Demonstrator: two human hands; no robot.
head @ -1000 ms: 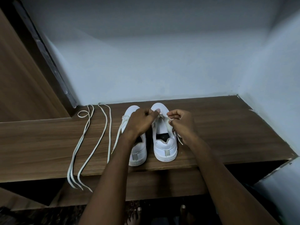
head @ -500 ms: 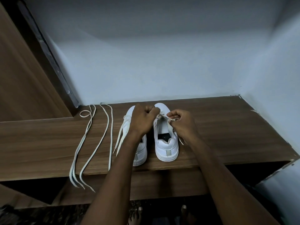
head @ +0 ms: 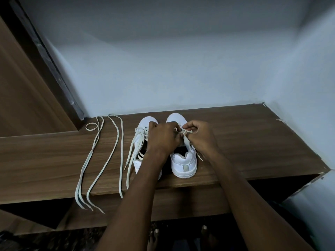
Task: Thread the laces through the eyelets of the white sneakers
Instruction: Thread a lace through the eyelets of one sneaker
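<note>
Evidently both hands (head: 181,136) hide the right sneaker's (head: 184,160) eyelets and lace.

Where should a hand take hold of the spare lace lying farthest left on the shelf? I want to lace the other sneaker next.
Pinch the spare lace at its tips, which hang past the front edge of the wooden shelf. Come from the front: there the ends hang free with room for fingers, while the rest lies flat on the wood.
</note>
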